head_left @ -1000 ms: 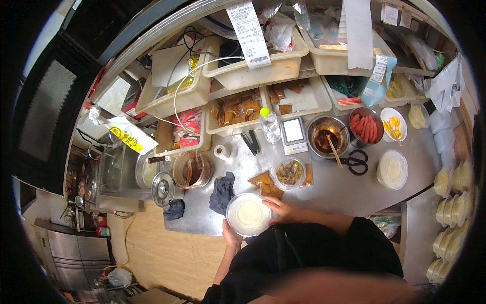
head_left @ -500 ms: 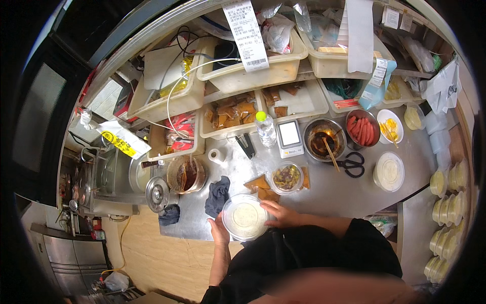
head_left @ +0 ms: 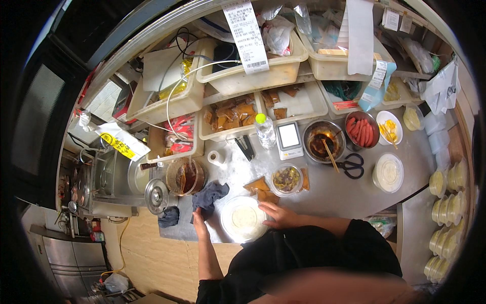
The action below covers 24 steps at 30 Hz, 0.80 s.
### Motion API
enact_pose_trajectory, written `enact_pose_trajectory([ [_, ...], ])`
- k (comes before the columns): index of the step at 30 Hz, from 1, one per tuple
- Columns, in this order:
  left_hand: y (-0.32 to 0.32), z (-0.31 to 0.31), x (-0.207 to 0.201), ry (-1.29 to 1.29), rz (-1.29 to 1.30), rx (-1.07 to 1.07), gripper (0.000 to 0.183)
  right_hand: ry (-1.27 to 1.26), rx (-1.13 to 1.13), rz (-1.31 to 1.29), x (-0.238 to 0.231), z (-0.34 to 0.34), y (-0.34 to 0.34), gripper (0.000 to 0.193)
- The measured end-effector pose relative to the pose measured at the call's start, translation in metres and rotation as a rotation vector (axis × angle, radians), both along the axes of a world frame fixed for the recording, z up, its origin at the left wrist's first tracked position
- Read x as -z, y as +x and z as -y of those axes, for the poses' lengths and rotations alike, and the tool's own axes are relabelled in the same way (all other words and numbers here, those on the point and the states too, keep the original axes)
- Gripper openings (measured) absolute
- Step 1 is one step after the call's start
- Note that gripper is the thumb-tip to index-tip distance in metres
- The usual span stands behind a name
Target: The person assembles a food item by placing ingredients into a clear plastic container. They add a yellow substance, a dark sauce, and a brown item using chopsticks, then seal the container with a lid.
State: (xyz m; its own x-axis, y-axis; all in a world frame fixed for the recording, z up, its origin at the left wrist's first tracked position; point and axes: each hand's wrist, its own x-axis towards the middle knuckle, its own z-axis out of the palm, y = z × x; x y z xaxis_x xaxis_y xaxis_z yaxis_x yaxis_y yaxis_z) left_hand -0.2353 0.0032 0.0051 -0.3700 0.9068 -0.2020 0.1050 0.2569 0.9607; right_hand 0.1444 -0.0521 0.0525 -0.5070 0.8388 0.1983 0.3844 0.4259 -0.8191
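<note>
A round clear plastic bowl with a white lid [head_left: 244, 219] sits at the counter's front edge. My right hand [head_left: 281, 217] grips its right rim, fingers over the lid's edge. To the bowl's left, my left hand [head_left: 200, 225] is closed at the lower edge of a crumpled dark cloth [head_left: 211, 194]; its fingertips are partly hidden against the cloth. Behind the bowl stands a clear tub of chopped food [head_left: 287, 179], with brown sauce packets [head_left: 262, 189] beside it.
Farther back are a bottle [head_left: 265, 131], a white scale [head_left: 289, 139], a sauce bowl with chopsticks [head_left: 322, 143], scissors [head_left: 352, 165] and a pot of sausages [head_left: 361, 128]. Another lidded bowl [head_left: 388, 173] stands right. A sauce pot [head_left: 185, 176] and metal lid [head_left: 157, 195] stand left.
My left hand has let go of the lidded bowl and moved left to the dark cloth, which has shifted left and spread. My right hand stays on the bowl's rim.
</note>
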Motion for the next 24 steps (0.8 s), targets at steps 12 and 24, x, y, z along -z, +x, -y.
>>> enact_pose_trajectory([
  [12,0.046,0.084,-0.009,-0.138,0.084,0.160,0.026,0.122,0.021,-0.015,0.006,-0.001,0.000,0.061],
  [24,0.052,0.088,-0.022,-0.128,0.147,0.199,0.021,0.168,0.071,-0.039,-0.002,0.002,0.000,0.054],
])
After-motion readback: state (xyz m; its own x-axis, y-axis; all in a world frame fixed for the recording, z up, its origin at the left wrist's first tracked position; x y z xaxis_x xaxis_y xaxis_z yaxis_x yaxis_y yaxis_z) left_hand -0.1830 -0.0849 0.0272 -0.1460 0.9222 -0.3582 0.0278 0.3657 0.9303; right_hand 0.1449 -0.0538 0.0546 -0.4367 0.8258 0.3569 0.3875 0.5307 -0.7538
